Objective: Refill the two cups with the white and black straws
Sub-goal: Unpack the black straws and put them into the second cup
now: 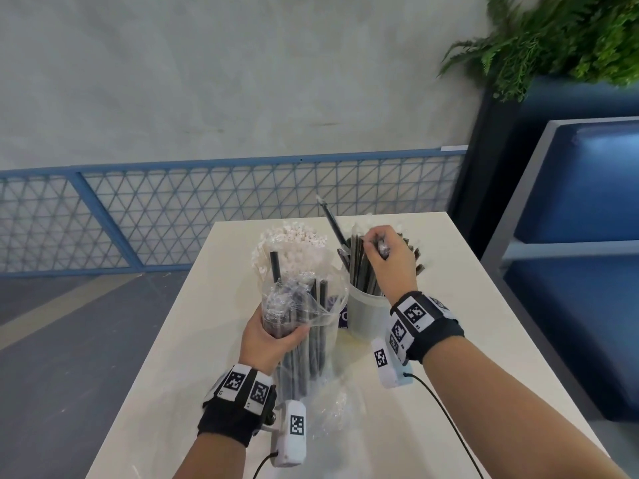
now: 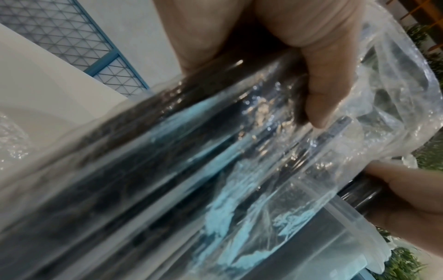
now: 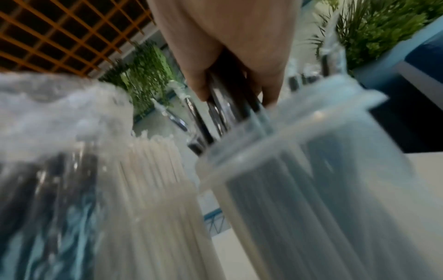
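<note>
The white table (image 1: 179, 357) is narrow, and both cups stand close to its far edge, with the blue mesh railing (image 1: 173, 209) beyond; the near half of the tabletop is mostly bare, smooth and matte, apart from some crumpled clear film (image 1: 337, 409).

The left hand (image 1: 268, 340) grips a clear plastic bag (image 1: 311, 305) of black straws (image 1: 320, 326), fingers and thumb wrapped round its middle. The bag is thin, crinkled and glossy, its mouth open upward, and it stands tilted just in front of the left cup (image 3: 153, 199), a frosted cylinder packed with white straws (image 1: 299, 240) in ruffled wrappers.

The right hand (image 1: 390, 257) is curled round a few wrapped black straws (image 3: 230, 106), holding them at the mouth of the right cup (image 1: 363, 316), another frosted translucent tumbler already crowded with dark straws. One of these straws (image 1: 332, 223) leans out to the left, its clear wrapper tip sticking up. Whether the held straws reach the cup's bottom is hard to say, as the right wrist view is blurred.

A blue padded bench (image 1: 587, 202) runs close along the table's right side, under green ferns (image 1: 560, 39).
</note>
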Demonstrator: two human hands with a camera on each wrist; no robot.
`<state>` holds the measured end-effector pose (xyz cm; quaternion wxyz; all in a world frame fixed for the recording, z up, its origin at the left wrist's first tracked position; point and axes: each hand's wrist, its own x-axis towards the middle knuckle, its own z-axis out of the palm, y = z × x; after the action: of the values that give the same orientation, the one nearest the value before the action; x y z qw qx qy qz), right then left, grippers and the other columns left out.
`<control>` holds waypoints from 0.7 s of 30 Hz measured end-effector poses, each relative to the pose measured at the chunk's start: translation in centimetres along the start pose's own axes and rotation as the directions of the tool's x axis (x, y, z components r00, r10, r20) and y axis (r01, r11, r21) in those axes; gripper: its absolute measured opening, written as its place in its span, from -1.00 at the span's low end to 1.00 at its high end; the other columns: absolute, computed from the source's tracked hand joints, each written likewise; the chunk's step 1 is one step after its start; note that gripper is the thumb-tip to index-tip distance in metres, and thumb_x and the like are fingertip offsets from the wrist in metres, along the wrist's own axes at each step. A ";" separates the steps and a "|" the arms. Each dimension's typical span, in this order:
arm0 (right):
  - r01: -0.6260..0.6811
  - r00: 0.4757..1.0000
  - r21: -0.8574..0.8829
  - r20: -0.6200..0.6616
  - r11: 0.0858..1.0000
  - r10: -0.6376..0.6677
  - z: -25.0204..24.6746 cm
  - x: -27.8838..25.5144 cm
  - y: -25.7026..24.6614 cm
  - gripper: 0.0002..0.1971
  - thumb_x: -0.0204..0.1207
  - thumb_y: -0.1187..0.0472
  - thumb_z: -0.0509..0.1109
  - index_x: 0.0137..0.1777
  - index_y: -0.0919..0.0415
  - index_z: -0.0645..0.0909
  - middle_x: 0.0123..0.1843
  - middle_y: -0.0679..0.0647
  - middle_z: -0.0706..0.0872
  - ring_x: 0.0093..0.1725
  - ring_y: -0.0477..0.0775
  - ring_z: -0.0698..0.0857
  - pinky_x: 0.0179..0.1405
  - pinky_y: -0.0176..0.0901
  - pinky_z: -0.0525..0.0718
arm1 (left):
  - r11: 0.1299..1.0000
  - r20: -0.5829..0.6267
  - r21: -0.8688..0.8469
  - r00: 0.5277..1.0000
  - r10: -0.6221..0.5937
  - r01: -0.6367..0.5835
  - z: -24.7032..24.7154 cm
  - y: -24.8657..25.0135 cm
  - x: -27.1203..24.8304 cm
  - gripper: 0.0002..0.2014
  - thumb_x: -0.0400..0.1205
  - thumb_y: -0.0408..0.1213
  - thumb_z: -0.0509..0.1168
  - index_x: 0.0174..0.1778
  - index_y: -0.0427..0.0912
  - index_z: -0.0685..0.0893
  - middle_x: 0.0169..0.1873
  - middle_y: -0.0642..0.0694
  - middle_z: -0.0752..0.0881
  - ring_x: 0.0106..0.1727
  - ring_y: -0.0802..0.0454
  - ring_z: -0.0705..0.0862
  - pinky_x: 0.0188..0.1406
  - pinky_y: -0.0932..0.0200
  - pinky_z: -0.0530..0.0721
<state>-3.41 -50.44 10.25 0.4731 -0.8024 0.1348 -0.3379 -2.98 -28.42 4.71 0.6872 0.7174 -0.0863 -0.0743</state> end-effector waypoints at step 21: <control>0.265 0.955 -0.082 0.158 0.961 -0.250 -0.7 -6.1 -4.7 -0.87 0.55 0.33 0.35 0.03 0.21 0.69 -0.14 -0.01 0.75 -0.19 -0.08 0.71 -0.07 -0.26 0.70 | 0.998 -0.023 0.024 0.998 0.058 -0.058 -0.1 0.3 -0.4 -0.54 0.29 -0.54 0.55 0.06 -0.22 0.60 -0.20 -0.02 0.76 -0.28 0.37 0.75 -0.29 0.51 0.65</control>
<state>-8.84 -45.19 11.96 0.3920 -0.8588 0.0113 -0.3297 -3.32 -28.23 5.02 0.6818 0.7233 -0.0998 -0.0449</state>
